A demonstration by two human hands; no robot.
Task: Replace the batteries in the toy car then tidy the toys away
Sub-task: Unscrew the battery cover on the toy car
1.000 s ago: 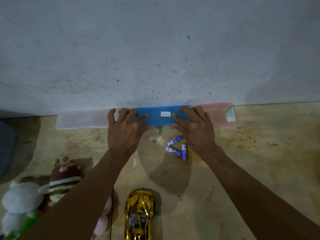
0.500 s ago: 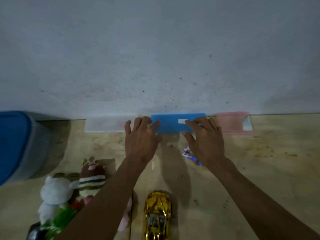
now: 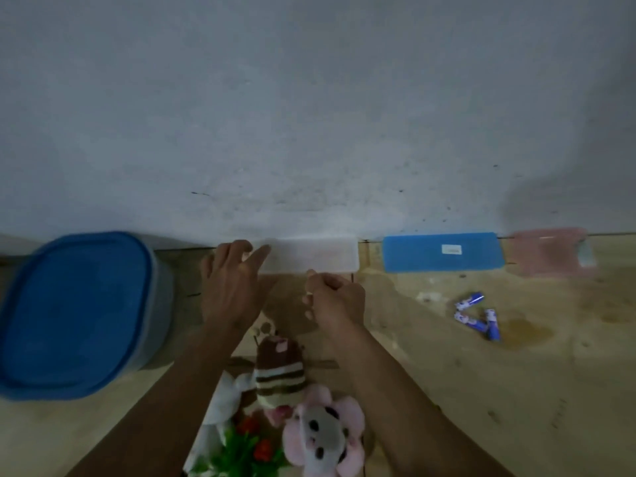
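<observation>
Both hands have left the blue case (image 3: 442, 252) and now sit at the clear case (image 3: 311, 258) to its left, and our view has swung left with them, so the gold car seen earlier is out of frame.

Our left hand (image 3: 234, 287) lies spread, fingers open, its tips on the clear case's left end at 11 o'clock from the toys. Our right hand (image 3: 335, 299) is curled just in front of the case's near edge; whether it pinches anything we cannot tell.

Three batteries (image 3: 476, 316) lie loose on the floor (image 3: 516, 390) at 3 o'clock, well apart from the hands. The car, the task's main thing, is not in view, so we cannot say whether its cells are swapped. The plush toys (image 3: 292, 401) are heaped at 6 o'clock and the bin (image 3: 75, 315) at 9 o'clock has its lid on, so we judge the tidying not yet begun.

The three cases along the wall (image 3: 309, 115) are flat, rounded plastic rectangles: frosted clear, opaque blue with a small white label, and pale pink (image 3: 550, 251). The bin is grey with a smooth blue lid. The plush looks soft and knitted or fleecy; the floor is stained and tan, the wall rough and speckled.
</observation>
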